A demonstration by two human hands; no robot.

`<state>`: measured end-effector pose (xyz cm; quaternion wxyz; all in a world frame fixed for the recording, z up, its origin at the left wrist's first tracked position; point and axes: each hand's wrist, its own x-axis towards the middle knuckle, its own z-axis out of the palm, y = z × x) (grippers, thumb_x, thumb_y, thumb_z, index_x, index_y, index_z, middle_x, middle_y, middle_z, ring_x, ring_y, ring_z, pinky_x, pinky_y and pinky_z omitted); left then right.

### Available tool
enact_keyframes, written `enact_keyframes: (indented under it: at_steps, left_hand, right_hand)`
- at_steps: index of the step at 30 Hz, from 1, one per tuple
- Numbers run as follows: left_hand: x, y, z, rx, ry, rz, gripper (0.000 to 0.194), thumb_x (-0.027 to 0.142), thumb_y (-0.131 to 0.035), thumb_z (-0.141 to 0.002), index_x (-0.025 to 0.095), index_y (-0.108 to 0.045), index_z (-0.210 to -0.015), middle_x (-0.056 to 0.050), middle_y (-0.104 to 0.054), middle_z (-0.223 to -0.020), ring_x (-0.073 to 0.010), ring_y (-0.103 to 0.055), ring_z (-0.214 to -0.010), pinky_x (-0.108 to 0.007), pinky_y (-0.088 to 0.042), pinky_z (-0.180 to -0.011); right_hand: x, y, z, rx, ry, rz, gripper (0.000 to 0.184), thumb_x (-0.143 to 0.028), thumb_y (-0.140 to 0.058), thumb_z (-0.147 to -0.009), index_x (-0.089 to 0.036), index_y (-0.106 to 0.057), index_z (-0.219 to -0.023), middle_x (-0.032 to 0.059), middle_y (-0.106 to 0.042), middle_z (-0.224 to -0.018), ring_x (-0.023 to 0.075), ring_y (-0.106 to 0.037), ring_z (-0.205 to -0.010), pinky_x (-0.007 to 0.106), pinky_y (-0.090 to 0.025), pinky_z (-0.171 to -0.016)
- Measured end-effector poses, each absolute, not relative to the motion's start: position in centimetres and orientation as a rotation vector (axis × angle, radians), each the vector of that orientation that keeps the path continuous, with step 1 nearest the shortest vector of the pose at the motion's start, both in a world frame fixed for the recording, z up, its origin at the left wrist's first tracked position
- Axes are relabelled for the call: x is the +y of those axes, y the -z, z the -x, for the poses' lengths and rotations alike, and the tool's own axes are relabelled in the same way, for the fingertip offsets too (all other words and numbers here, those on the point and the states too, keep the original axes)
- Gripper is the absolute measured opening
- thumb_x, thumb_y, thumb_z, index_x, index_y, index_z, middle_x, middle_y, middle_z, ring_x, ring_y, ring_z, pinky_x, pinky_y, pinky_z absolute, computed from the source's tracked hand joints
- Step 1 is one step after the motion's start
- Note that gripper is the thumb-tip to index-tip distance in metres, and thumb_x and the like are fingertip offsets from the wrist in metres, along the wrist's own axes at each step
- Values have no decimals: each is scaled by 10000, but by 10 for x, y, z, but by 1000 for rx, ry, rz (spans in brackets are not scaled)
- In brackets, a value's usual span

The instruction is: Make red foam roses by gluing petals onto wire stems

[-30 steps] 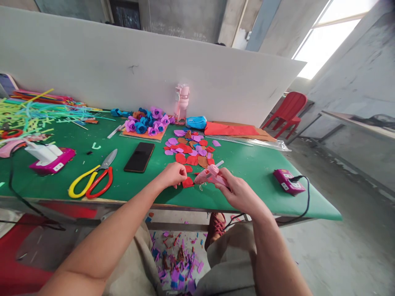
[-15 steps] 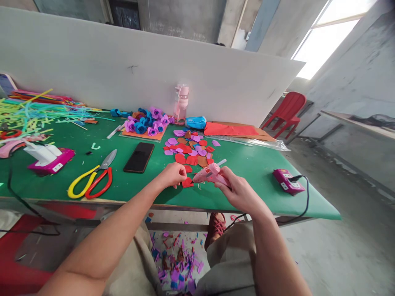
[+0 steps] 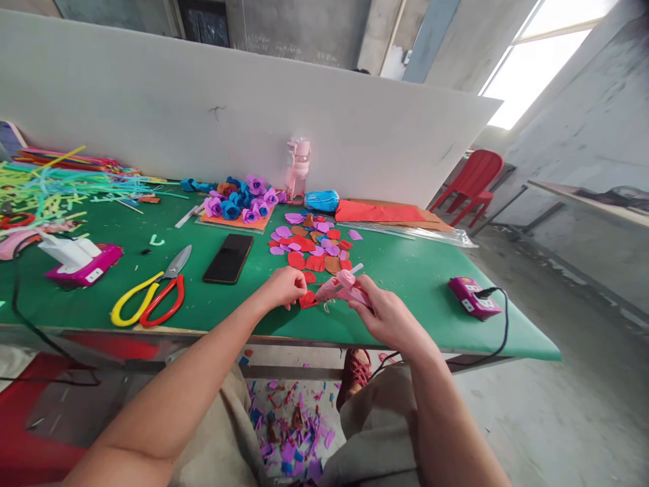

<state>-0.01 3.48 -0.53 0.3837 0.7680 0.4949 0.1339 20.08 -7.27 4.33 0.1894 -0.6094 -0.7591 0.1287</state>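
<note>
While the right hand [image 3: 388,308] grips a pink glue gun [image 3: 345,287], the left hand [image 3: 286,287] pinches a red paper piece [image 3: 308,301]

Left: fingers curled and together on the piece's left edge, hiding part of it. Piece sits between the two hands, near the front edge of the green tabletop [image 3: 405,270]. Right: fingers wrapped round the glue gun's handle; nozzle directed left at the piece's right edge, contact too small to confirm. White glue stick [image 3: 357,268] juts from the gun's rear. Just beneath the gun, a thin pale loop [image 3: 326,308].

Just beyond the hands: loose paper petals [image 3: 315,262] in red, purple and brown, partly overlapping, the nearest crowding close behind gun and left hand. To the left: black phone [image 3: 228,259], lying flat; then scissors [image 3: 178,264] with one yellow and one red handle.

Farther left: magenta power block [image 3: 105,260] carrying a white adapter [image 3: 74,250], near a heap of coloured strips [image 3: 65,186]. Right end: second power block [image 3: 472,299], black cord [image 3: 506,325] plugged in and dropping over the edge.

Back row, left to right: paper flowers [image 3: 232,210] on an orange sheet, upright pink bottle [image 3: 299,169], blue packet [image 3: 321,201], red sheet [image 3: 380,212]. Behind these, a white board [image 3: 253,101] blocks much of the view. Floor below: scattered scraps [image 3: 291,433].
</note>
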Motion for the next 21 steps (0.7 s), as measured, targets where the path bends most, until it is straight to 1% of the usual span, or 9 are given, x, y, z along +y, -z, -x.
enact_keyframes:
  at_steps: [7, 17, 21]
  left_hand:
    - [34, 3, 0, 1268, -326, -1945, 58, 169, -544, -651, 145, -594, -635, -3, -594, -509, -99, -524, -335, -176, -386, -356]
    - [36, 4, 0, 1247, -331, -1945, 42, 161, -540, -632, 147, -576, -617, -8, -595, -518, -109, -535, -350, -180, -394, -345]
    - [37, 9, 1, 1237, -339, -1940, 49, 175, -547, -638, 149, -585, -623, -18, -613, -547, -106, -539, -369, -183, -404, -352]
  right_hand:
    - [-74, -46, -207, -2130, -348, 1733, 83, -271, -386, -856, -230, -430, -914, 18, -595, -729, 173, -513, -582, 243, -296, -533]
    - [-74, -47, -209, -2070, -377, 1712, 91, -300, -389, -863, -231, -424, -910, 10, -565, -709, 163, -485, -571, 248, -314, -543]
    - [-75, -48, -214, -2022, -468, 1635, 110, -339, -410, -863, -230, -416, -875, -14, -538, -686, 143, -458, -577, 243, -330, -549]
